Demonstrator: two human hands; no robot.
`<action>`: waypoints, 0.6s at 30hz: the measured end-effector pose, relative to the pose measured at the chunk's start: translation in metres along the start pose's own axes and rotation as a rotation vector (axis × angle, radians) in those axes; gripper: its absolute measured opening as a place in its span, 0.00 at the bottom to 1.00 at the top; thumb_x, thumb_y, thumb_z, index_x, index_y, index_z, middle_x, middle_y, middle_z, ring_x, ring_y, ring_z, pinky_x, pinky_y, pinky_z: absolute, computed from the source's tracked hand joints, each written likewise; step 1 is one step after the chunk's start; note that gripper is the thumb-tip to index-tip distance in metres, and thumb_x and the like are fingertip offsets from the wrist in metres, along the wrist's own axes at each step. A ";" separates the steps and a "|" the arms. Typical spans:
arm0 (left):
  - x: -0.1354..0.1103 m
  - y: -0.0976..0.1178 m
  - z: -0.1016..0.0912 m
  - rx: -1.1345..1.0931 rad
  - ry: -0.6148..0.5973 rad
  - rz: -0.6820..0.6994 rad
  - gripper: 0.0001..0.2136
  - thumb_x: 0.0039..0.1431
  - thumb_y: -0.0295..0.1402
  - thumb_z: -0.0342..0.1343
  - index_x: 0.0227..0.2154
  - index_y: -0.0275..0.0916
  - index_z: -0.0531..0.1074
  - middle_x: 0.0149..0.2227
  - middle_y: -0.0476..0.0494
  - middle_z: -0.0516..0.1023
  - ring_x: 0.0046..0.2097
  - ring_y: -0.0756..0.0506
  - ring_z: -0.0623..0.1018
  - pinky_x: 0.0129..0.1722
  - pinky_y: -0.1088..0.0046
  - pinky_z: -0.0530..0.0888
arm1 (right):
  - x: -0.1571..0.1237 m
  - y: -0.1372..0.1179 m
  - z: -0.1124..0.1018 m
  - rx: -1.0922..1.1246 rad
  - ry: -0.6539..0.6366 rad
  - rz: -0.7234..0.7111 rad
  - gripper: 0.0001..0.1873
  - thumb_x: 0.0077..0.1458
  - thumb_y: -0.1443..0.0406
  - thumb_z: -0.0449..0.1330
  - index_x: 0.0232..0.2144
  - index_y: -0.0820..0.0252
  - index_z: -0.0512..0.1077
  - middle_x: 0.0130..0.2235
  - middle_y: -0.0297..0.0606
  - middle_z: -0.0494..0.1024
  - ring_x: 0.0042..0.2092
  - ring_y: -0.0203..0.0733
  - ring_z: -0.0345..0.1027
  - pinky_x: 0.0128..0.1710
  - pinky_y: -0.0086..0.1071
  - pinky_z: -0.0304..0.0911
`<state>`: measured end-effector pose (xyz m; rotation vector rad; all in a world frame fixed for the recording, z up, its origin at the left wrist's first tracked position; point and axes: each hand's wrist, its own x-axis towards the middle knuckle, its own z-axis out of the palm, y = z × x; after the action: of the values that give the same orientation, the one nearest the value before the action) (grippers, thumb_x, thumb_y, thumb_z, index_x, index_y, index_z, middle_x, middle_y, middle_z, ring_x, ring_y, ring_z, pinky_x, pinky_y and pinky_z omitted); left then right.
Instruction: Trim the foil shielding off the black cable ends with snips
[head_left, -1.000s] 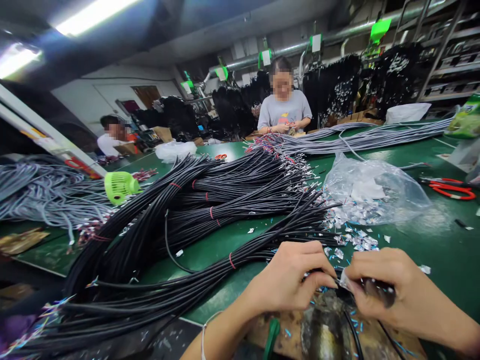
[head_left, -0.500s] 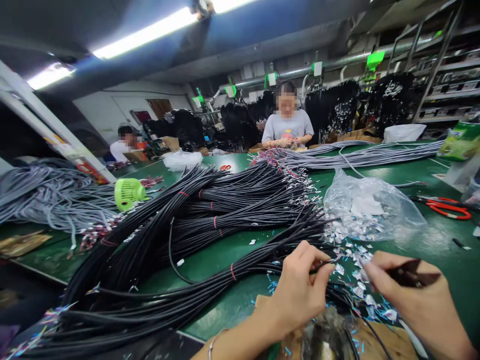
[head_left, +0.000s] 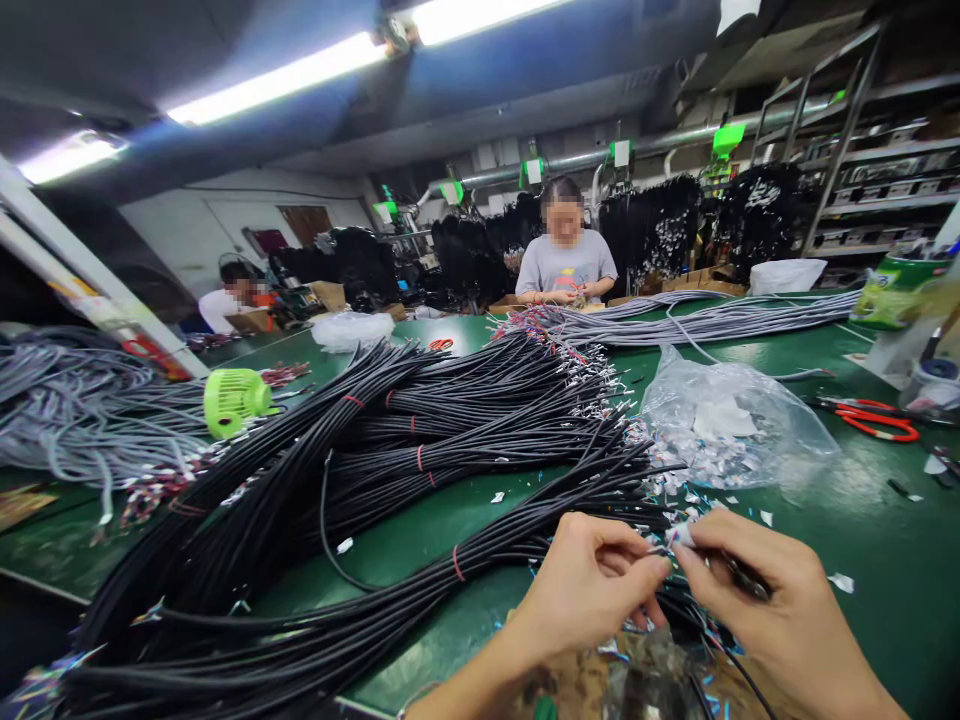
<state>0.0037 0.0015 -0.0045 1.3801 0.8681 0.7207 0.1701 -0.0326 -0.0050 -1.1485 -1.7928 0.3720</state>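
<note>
My left hand is pinched round the end of a black cable. Thumb and fingertips of my right hand close on a scrap of white wrapping at that cable end. A dark metal hand tool is tucked in the palm of the same hand; its kind is mostly hidden by the fingers. Both hands meet just in front of a bundle of black cables tied with a red band. Blue and white wire bits lie beneath them.
A clear plastic bag with white scraps lies beyond my right hand, red-handled pliers to its right. More black bundles, grey cables and a small green fan cover the green table. A person sits opposite.
My right hand has moved left, up to my left hand, and now pinches white wrapping at the cable end. The camera view has shifted slightly to the right.
</note>
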 end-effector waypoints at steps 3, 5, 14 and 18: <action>0.003 -0.003 -0.001 -0.137 -0.099 -0.044 0.22 0.38 0.49 0.65 0.20 0.34 0.65 0.16 0.47 0.71 0.17 0.52 0.69 0.18 0.78 0.67 | -0.001 0.004 0.002 0.117 -0.032 0.182 0.08 0.52 0.63 0.58 0.24 0.61 0.71 0.21 0.32 0.67 0.22 0.34 0.58 0.21 0.27 0.54; 0.004 -0.005 -0.001 -0.155 -0.077 0.035 0.23 0.37 0.49 0.66 0.19 0.35 0.63 0.16 0.50 0.69 0.17 0.52 0.69 0.18 0.78 0.66 | 0.001 0.004 0.004 0.325 -0.092 0.420 0.12 0.49 0.58 0.60 0.22 0.62 0.71 0.18 0.31 0.64 0.20 0.32 0.53 0.18 0.26 0.49; -0.002 -0.009 -0.007 0.785 0.314 1.068 0.09 0.55 0.20 0.50 0.24 0.33 0.72 0.18 0.48 0.66 0.21 0.52 0.62 0.20 0.75 0.57 | 0.007 -0.004 0.005 0.622 -0.137 0.639 0.22 0.44 0.50 0.64 0.19 0.60 0.61 0.15 0.21 0.50 0.18 0.26 0.39 0.16 0.23 0.39; -0.002 -0.011 -0.008 0.862 0.408 1.114 0.09 0.56 0.19 0.49 0.26 0.34 0.71 0.18 0.48 0.66 0.21 0.52 0.63 0.20 0.75 0.58 | 0.000 0.001 0.007 0.347 -0.193 0.404 0.20 0.48 0.53 0.62 0.17 0.61 0.64 0.18 0.27 0.57 0.21 0.31 0.51 0.20 0.24 0.51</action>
<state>-0.0051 0.0030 -0.0155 2.6046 0.6790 1.6228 0.1644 -0.0304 -0.0093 -1.2488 -1.5651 1.0210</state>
